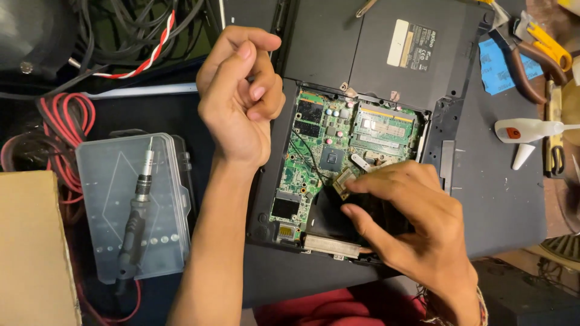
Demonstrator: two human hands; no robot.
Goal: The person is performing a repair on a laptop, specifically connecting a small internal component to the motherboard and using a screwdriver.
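Note:
A black laptop [338, 48] lies upside down with a panel off, baring a green circuit board [326, 145]. My right hand [411, 217] rests over the lower right of the opening, its fingertips pinching a small copper-coloured metal part [343, 180] by the black fan area. My left hand [241, 96] hovers above the laptop's left edge with the fingers loosely curled; nothing shows in it.
A screwdriver [138, 205] lies on a clear plastic case [112, 241] at the left. Red cables [66, 121] and a red-white twisted wire [151, 54] sit at the upper left. A brown box [30, 247] is at the lower left. Pliers [531, 60] and a white glue bottle [525, 130] lie at the right.

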